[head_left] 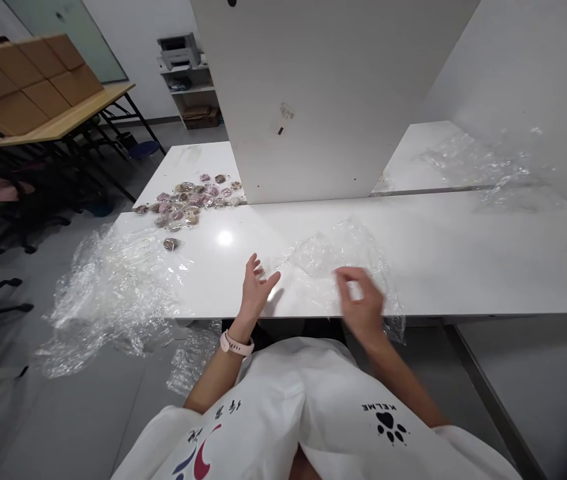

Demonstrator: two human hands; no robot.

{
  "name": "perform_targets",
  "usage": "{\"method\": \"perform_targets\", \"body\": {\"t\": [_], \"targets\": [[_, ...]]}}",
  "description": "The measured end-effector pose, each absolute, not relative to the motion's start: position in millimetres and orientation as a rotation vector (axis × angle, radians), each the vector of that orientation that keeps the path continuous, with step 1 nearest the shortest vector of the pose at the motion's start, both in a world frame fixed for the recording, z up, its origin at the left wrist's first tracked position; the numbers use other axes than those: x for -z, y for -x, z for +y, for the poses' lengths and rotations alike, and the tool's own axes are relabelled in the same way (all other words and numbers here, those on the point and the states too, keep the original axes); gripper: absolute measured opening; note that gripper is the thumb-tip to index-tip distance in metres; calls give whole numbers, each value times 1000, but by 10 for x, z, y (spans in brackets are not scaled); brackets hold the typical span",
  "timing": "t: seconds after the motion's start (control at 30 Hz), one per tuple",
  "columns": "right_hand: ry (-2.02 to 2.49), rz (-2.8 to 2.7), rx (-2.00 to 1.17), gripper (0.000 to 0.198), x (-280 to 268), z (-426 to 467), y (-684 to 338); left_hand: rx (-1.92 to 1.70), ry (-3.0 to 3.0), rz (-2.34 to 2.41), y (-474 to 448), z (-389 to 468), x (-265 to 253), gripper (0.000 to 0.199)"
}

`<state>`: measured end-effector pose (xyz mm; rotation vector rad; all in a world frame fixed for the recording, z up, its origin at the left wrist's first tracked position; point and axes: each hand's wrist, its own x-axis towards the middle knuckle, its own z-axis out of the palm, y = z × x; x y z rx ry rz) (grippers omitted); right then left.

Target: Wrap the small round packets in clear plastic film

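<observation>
My left hand (258,288) is raised over the white table's front part, its fingers curved and apart from the thumb, with nothing seen between them. Facing it, my right hand (362,303) is slightly blurred, thumb and index finger brought together in a pinch. Whatever that pinch may hold is too faint to make out. Clear, crumpled plastic film (320,253) lies on the table between and behind both hands, and part of it hangs over the front edge beside my right wrist.
Small wrapped pieces (198,197), brown and pinkish, lie scattered at the table's left. A heap of clear plastic (123,293) spills off the left edge. More film (503,163) rests at the back right. An upright white panel (313,100) stands behind the table (463,267).
</observation>
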<state>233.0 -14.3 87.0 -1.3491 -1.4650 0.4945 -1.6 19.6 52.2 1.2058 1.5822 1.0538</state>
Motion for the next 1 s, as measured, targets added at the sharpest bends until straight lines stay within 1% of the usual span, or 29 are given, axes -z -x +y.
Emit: {"method": "perform_targets", "body": {"t": [0.07, 0.1, 0.13, 0.17, 0.2, 0.23, 0.27, 0.3, 0.37, 0.47, 0.53, 0.6, 0.63, 0.67, 0.73, 0.77, 0.8, 0.83, 0.87, 0.9, 0.93, 1.0], "targets": [[1679, -1217, -137, 34, -759, 9, -2832, -966, -1488, 1653, -16, 373, -499, 80], [1847, -1156, -73, 44, -676, 105, -3057, -900, -1614, 1680, -64, 482, -486, 77], [2000, -1160, -89, 52, -587, 202, -3242, -828, -1722, 1694, -127, 597, -479, 71], [2119, -1211, -151, 57, -503, 291, -3379, -764, -1803, 1693, -195, 710, -483, 58], [2189, -1292, -248, 56, -434, 365, -3465, -727, -1849, 1676, -256, 813, -505, 40], [2199, -1373, -360, 50, -390, 419, -3503, -727, -1861, 1645, -297, 899, -553, 22], [2151, -1427, -474, 43, -377, 452, -3501, -764, -1845, 1601, -309, 961, -632, 10], [2053, -1436, -581, 40, -402, 461, -3472, -826, -1812, 1543, -283, 996, -745, 9], [1782, -1350, -817, 40, -562, 418, -3377, -966, -1731, 1404, -115, 984, -1066, 15], [1431, -1187, -1058, 38, -980, 266, -3264, -1059, -1709, 1260, 340, 839, -1707, 19], [1344, -1118, -1100, 36, -1241, 182, -3242, -1112, -1771, 1367, 664, 761, -2140, 18], [1336, -1053, -1085, 36, -1387, 160, -3246, -1094, -1894, 1559, 941, 784, -2495, 23], [1345, -1029, -1079, 37, -1402, 175, -3251, -1033, -1967, 1661, 1057, 845, -2628, 28], [1355, -1019, -1081, 38, -1379, 205, -3255, -951, -2032, 1760, 1156, 939, -2726, 39], [1383, -1027, -1103, 41, -1234, 293, -3253, -783, -2114, 1922, 1301, 1206, -2817, 67], [1408, -1037, -1113, 43, -1125, 342, -3246, -722, -2129, 1987, 1341, 1359, -2812, 75], [1443, -1048, -1120, 45, -1003, 388, -3236, -687, -2125, 2050, 1351, 1507, -2778, 75], [1488, -1059, -1115, 46, -875, 428, -3225, -675, -2106, 2113, 1329, 1636, -2716, 66], [1543, -1077, -1092, 46, -749, 461, -3213, -679, -2084, 2177, 1271, 1732, -2632, 52], [1607, -1104, -1049, 45, -635, 485, -3203, -711, -2057, 2237, 1178, 1783, -2526, 31], [1682, -1147, -990, 42, -538, 499, -3197, -757, -2042, 2275, 1054, 1783, -2400, 24], [1870, -1264, -819, 35, -426, 501, -3198, -900, -2112, 2188, 741, 1631, -2089, 37]]}}
